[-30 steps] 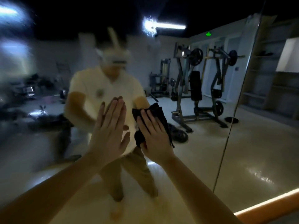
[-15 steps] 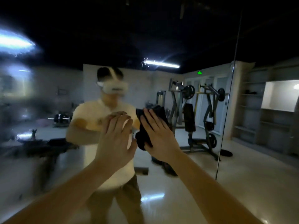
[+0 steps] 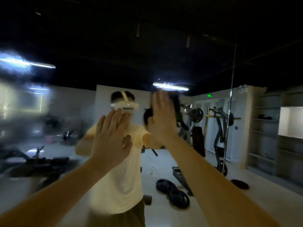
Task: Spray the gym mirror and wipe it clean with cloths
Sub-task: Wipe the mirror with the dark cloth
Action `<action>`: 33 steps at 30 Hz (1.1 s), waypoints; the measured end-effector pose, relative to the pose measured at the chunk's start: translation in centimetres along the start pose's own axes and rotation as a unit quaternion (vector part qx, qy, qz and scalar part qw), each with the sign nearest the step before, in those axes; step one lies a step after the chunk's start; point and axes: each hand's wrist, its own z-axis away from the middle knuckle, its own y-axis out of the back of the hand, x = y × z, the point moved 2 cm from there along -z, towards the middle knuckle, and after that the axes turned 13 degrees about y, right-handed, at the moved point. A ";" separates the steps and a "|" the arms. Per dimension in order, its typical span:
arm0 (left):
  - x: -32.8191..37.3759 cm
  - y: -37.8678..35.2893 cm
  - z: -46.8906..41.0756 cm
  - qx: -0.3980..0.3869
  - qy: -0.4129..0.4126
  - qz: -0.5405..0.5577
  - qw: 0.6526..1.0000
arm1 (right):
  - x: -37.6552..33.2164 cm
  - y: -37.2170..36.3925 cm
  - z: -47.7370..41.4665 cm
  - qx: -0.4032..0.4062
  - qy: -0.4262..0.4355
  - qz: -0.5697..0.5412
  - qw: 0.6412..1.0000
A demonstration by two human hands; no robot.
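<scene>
The gym mirror (image 3: 49, 145) fills the view; its left part looks hazy and streaked, its right part reflects sharply. My right hand (image 3: 161, 117) presses a dark cloth (image 3: 175, 104) flat against the glass with straight fingers, at about head height. The cloth shows only at the edges around the hand. My left hand (image 3: 111, 141) is raised beside it, lower and to the left, fingers straight and holding nothing; whether it touches the glass is unclear. No spray bottle is in view.
A vertical seam (image 3: 230, 112) between mirror panels runs at the right. Reflected in the glass are a person in a pale shirt, weight machines (image 3: 219, 131), weight plates on the floor (image 3: 173, 192) and shelves (image 3: 265, 131).
My right hand has slid the cloth upward and to the right on the glass. My left hand rose with it, and the view tilted up.
</scene>
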 end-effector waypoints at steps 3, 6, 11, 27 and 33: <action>0.0 0.5 -0.1 0.012 0.003 -0.006 1.000 | -2.8 -1.0 -0.5 -0.046 0.220 0.036 0.974; -0.7 0.8 0.2 0.009 -0.010 0.004 1.000 | 0.3 -0.1 -1.1 -0.042 0.217 0.073 0.973; -1.8 0.9 0.7 -0.018 -0.031 -0.001 0.999 | 8.7 2.3 -0.1 0.059 -0.157 -0.011 0.986; 3.6 2.9 -2.9 -0.089 0.121 0.154 0.977 | 2.0 2.4 1.1 -0.077 0.100 -0.196 0.972; 8.1 2.1 -6.1 -0.094 0.207 0.175 0.958 | 2.3 2.1 0.8 0.023 0.080 -0.139 0.987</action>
